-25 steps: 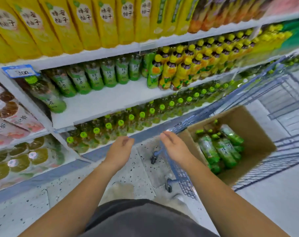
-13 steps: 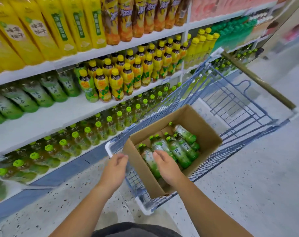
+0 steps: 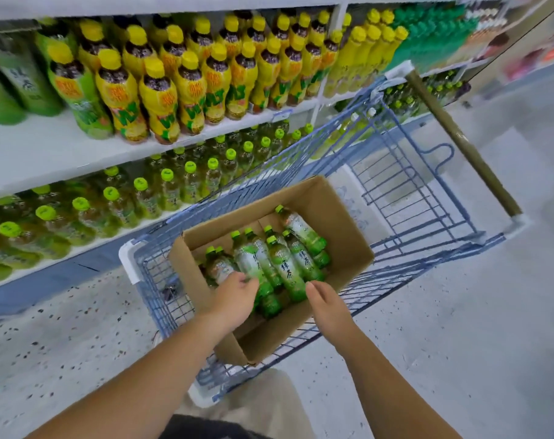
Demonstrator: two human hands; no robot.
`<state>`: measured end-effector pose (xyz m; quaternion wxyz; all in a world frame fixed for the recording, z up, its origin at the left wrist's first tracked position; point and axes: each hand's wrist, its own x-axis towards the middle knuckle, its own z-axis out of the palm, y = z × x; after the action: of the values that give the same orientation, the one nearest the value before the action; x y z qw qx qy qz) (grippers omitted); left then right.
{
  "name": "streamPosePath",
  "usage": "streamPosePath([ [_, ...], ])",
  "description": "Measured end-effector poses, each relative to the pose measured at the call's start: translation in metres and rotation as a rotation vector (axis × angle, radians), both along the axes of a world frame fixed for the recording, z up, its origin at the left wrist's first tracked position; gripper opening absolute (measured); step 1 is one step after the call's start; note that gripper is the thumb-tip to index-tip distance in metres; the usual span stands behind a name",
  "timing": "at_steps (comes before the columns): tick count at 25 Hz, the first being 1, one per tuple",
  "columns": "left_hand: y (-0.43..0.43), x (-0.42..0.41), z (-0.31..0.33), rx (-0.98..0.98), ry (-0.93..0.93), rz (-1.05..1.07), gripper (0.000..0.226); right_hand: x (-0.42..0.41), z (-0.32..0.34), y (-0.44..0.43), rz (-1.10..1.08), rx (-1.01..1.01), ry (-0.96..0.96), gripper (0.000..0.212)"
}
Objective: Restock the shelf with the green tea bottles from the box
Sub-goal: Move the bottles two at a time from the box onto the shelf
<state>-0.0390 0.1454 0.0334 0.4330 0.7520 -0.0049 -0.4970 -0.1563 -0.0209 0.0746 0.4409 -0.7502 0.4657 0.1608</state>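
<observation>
A brown cardboard box sits in a blue wire cart. Several green tea bottles with light green caps lie on their sides in it. My left hand reaches into the box from the near side, and its fingertips touch the side of a bottle. My right hand hovers over the box's near right edge, fingers straight, its tips at the base of another bottle. Neither hand grips anything. The white middle shelf at the left has bare room in front of its green tea bottles.
The blue cart stands against the shelving, its handle at the far right. Yellow-capped bottles fill the middle shelf to the right. Green-capped bottles line the lower shelf. Speckled floor lies at the left and pale floor at the right.
My view has swung right from the shelf down to the cart. Both hands have moved forward from the cart's rim into the box, onto the bottles.
</observation>
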Motion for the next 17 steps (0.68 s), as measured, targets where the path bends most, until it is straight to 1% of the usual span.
streamPosePath([
  [2, -0.008, 0.007, -0.018, 0.047, 0.022, -0.035, 0.061, 0.005, -0.012, -0.018, 0.014, -0.004, 0.051, 0.046],
  [5, -0.023, 0.016, -0.056, 0.105, 0.045, -0.024, 0.062, 0.018, -0.042, -0.045, 0.096, -0.017, 0.122, 0.045],
  [8, -0.046, 0.018, -0.097, 0.147, 0.049, 0.043, 0.059, 0.036, -0.085, -0.075, 0.229, -0.057, 0.197, 0.052],
  [11, -0.073, 0.013, -0.133, 0.219, 0.049, 0.110, 0.061, 0.049, -0.134, -0.102, 0.357, -0.048, 0.256, 0.059],
  [14, -0.098, 0.005, -0.158, 0.315, 0.078, 0.161, 0.067, 0.053, -0.182, -0.122, 0.420, -0.027, 0.313, 0.062],
  [17, -0.119, 0.001, -0.177, 0.432, 0.087, 0.180, 0.070, 0.057, -0.216, -0.132, 0.493, -0.031, 0.334, 0.066],
])
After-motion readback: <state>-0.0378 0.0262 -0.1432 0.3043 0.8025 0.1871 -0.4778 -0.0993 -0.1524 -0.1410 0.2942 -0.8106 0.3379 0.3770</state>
